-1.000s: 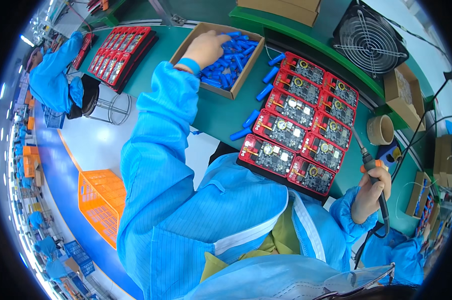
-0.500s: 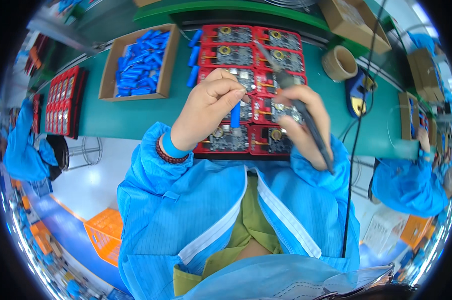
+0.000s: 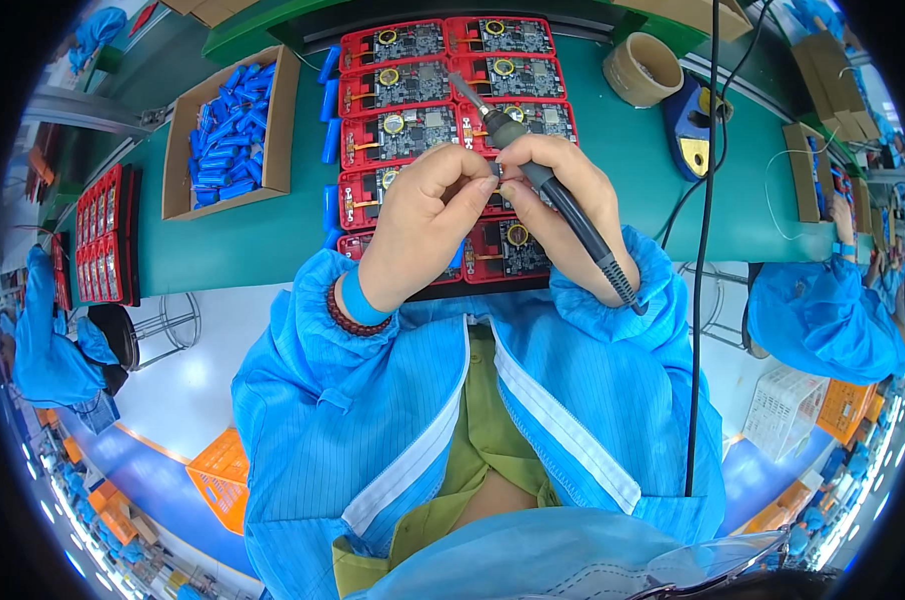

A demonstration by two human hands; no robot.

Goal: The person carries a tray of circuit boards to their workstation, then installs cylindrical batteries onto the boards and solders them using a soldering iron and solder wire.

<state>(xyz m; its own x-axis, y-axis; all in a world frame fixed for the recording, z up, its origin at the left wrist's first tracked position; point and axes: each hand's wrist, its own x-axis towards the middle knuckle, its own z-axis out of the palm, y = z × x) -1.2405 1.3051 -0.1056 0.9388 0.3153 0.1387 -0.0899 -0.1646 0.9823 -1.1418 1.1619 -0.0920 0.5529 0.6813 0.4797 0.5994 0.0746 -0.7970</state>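
Observation:
My left hand [image 3: 425, 215] is closed in a pinch, with a blue cylindrical battery cell [image 3: 459, 256] showing partly below its fingers. Its fingertips meet those of my right hand [image 3: 573, 205]; the small bit between them, perhaps wire ends, is too fine to make out. A dark soldering iron [image 3: 567, 205] lies gripped in my right hand, its metal tip pointing up and left over the boards. Beneath both hands, red open cases [image 3: 401, 130] with circuit boards stand in two columns, some hidden by the hands.
At left stands a cardboard box [image 3: 283, 130] of blue cells; loose cells [image 3: 331, 140] line the cases' left side. A tape roll [image 3: 641, 70] and a blue-yellow iron stand [image 3: 691, 130] lie right. A black cable [image 3: 708, 200] hangs at right. Co-workers [image 3: 808, 310] sit both sides.
My right hand with the soldering iron has come in to meet my left fingertips. The blue cell, earlier hanging in plain sight, is now mostly hidden. The whole view has shifted slightly.

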